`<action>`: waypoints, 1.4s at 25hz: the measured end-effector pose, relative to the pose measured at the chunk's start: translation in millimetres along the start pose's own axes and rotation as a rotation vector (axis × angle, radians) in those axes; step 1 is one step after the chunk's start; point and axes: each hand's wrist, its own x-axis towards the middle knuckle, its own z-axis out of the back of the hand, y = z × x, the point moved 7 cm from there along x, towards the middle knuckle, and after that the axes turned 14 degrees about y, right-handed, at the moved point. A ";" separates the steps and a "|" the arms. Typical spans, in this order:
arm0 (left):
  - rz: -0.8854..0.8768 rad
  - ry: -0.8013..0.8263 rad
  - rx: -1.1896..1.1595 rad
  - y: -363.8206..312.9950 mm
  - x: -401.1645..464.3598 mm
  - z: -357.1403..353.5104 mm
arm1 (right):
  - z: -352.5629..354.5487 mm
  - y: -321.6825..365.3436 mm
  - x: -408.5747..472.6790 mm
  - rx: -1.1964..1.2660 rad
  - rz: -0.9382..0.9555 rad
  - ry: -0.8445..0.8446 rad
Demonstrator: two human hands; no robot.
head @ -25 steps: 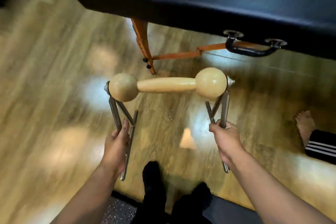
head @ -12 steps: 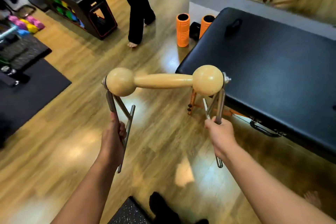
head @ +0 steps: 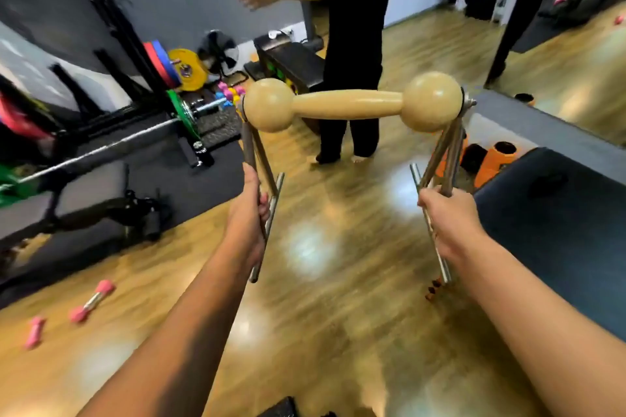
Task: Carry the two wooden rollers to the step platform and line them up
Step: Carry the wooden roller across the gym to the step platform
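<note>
One wooden roller (head: 349,104), a pale spindle with a ball at each end, hangs level in front of me on two metal leg frames. My left hand (head: 252,210) is closed around the left metal frame. On the other side, my right hand (head: 447,217) grips the right metal frame. A black step platform (head: 294,63) with coloured items inside stands on the floor beyond the roller, partly hidden by a person. Only this one roller shows.
A person in black (head: 352,44) stands barefoot just past the roller. A black massage table (head: 555,213) is at the right, with orange foam rollers (head: 494,161) behind it. A barbell rack, weight plates (head: 184,69) and pink dumbbells (head: 91,301) lie to the left.
My view has swung up and leftward from the massage table to the gym floor and the standing person. Both hands keep the same grip on the roller's frames.
</note>
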 end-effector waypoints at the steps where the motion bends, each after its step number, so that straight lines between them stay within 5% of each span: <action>1: -0.028 -0.019 0.007 -14.2 -5.9 10.1 | -12.4 15.0 0.5 -0.008 0.021 0.036; 13: -0.391 -0.524 -0.107 -157.2 -220.2 137.0 | -224.2 165.2 -64.4 -0.071 0.206 0.768; 24: -0.481 -1.139 -0.163 -140.7 -499.7 218.3 | -401.3 136.2 -287.6 -0.123 0.161 1.334; 35: -0.536 -1.448 -0.232 -136.7 -668.5 315.6 | -554.5 112.8 -500.1 -0.191 0.164 1.671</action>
